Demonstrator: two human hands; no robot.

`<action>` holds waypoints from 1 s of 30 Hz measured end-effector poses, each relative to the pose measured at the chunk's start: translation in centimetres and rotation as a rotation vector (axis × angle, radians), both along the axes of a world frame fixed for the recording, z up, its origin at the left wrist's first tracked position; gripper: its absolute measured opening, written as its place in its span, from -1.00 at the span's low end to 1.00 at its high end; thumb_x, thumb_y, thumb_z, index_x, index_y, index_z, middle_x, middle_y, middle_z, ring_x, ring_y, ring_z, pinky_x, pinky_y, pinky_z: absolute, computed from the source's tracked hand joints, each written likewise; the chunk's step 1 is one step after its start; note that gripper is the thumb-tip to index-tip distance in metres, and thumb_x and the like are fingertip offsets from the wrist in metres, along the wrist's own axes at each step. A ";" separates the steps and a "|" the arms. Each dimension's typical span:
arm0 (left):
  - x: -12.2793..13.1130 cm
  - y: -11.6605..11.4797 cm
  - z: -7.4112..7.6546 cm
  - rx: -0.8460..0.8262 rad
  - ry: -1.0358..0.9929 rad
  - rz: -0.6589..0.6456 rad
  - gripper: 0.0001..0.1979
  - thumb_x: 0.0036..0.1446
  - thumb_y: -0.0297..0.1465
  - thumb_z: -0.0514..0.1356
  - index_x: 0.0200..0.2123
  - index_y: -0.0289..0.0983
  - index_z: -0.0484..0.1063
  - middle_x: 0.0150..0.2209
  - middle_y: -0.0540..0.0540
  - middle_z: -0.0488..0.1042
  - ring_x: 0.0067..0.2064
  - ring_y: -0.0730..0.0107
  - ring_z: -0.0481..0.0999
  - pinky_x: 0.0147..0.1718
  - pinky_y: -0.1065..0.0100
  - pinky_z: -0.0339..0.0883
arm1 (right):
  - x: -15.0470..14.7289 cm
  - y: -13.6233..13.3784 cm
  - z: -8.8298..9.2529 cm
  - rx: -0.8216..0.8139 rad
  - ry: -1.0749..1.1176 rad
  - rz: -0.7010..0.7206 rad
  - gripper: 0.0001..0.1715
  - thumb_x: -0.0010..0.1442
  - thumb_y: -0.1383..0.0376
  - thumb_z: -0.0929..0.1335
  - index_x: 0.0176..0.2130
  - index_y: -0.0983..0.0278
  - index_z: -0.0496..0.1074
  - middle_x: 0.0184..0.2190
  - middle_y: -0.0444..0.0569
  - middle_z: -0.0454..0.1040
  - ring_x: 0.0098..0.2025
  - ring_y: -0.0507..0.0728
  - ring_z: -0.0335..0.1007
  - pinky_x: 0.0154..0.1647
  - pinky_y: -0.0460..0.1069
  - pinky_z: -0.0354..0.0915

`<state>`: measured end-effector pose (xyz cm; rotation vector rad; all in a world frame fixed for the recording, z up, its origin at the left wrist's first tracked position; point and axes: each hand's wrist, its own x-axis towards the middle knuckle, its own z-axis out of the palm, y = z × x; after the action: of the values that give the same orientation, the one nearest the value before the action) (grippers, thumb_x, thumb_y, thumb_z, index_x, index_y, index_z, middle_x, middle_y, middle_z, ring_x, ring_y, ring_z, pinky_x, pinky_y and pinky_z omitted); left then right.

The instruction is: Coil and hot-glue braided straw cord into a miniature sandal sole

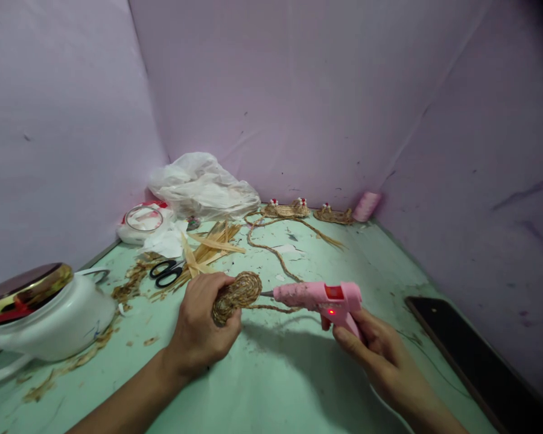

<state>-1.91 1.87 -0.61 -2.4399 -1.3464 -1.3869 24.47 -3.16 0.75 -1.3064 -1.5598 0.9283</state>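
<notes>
Pale purple walls (298,108) fill the upper frame, above a light green surface (262,386). A black phone-like slab (470,361) lies at the lower right. At the lower left stands a white pot (67,319); a round gold-and-red object (36,289) sits over its mouth, so I cannot tell what is inside. A crumpled, cloudy plastic bag (203,187) lies left of center, against the wall; its contents cannot be made out.

The 2 hands are at lower center. The left hand (206,319) is closed around a woven coil (235,295) in the middle of the frame. The right hand (380,349) is wrapped around the handle of a pink glue gun (317,295), its nozzle pointing at the coil's right edge; I cannot tell whether they touch.

A braided cord (265,245) winds across the center, passing behind the gun. Dry strips (208,256) lie left of center, with black-handled scissors (166,270) beside them. At the back, small woven pieces (332,215) carry 3 clusters of red and white beads (302,202), beside a pink spool (366,207). A red light (332,312) glows on the gun.
</notes>
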 end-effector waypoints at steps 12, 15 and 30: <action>0.0 0.0 -0.3 -0.009 0.009 0.003 -0.64 -0.05 -0.49 0.18 -0.11 -0.28 0.27 -0.19 -0.17 0.43 -0.14 0.18 0.43 -0.14 0.15 0.35 | 0.0 0.2 0.6 0.013 0.005 -0.031 -0.72 0.11 0.09 0.32 -0.29 0.24 0.44 -0.49 -0.10 0.40 -0.45 0.11 0.31 -0.45 -0.06 0.27; 0.0 0.0 -0.2 -0.003 0.009 -0.003 -0.64 -0.05 -0.50 0.18 -0.11 -0.28 0.28 -0.19 -0.17 0.42 -0.14 0.18 0.42 -0.14 0.15 0.35 | 0.0 0.2 0.7 0.006 0.004 -0.036 -0.73 0.11 0.10 0.32 -0.29 0.23 0.43 -0.50 -0.11 0.37 -0.46 0.10 0.28 -0.46 -0.07 0.26; -0.1 0.0 -0.4 0.015 0.016 -0.054 -0.60 -0.07 -0.51 0.19 -0.09 -0.27 0.27 -0.16 -0.17 0.42 -0.11 0.17 0.43 -0.13 0.15 0.36 | -0.1 0.2 0.6 -0.024 0.085 -0.039 -0.74 0.09 0.08 0.33 -0.38 0.23 0.37 -0.51 -0.13 0.29 -0.47 0.08 0.19 -0.46 -0.06 0.18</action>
<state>-2.05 1.83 -1.01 -2.4896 -1.2714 -1.3807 24.32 -3.00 1.37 -1.2927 -1.4575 0.9687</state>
